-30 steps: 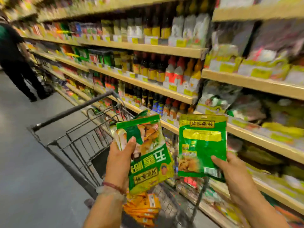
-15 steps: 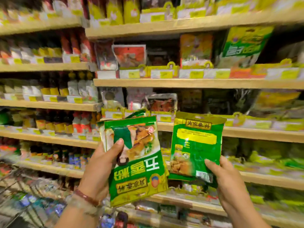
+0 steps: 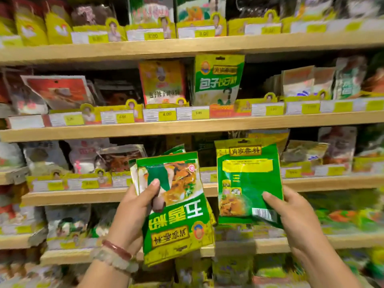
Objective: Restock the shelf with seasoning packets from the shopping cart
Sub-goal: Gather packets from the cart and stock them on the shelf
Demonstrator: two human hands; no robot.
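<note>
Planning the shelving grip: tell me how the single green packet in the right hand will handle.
The green packet probably flexes: its film looks creased near the right hand. Likely light, since fingers at one lower corner hold it up. The glossy film may be slippery.

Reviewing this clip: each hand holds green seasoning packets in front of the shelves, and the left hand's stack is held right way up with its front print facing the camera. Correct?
Not quite. The left hand does grip a stack with its front facing the camera, but the head view shows its print upside down. The right hand holds one packet upright, back side showing.
</note>
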